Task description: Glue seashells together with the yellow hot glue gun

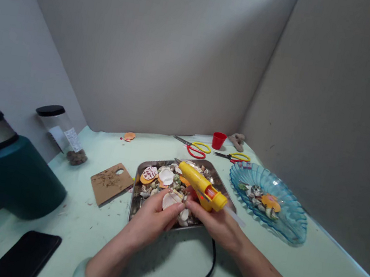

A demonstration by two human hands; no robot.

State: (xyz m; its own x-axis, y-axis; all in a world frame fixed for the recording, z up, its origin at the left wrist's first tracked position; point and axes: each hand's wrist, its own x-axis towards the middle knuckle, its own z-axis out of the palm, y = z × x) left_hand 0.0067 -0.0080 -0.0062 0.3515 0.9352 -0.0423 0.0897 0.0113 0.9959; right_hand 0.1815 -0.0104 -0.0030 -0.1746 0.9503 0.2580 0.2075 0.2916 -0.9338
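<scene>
A white seashell (170, 200) is pinched between the thumb and fingers of my left hand (152, 213), low over the near part of a metal tray (133, 196). My right hand (218, 224) is wrapped round a yellow glue gun (199, 180), whose nozzle points up and to the left. A clear glue stick (234, 216) sticks out of its back end. My right thumb tip comes close to the shell; whether it touches is unclear. Many small shells and several larger white and orange ones (166, 177) fill the tray below.
Scissors (194, 147), a yellow-and-red-handled cutting tool (235, 157) and a red cup (219, 140) lie behind the tray. A blue scalloped dish (294, 220) with shells stands right. Left are a cardboard piece (108, 187), a jar (64, 134), a green bottle (17, 176) and a dark phone-like slab (26, 256).
</scene>
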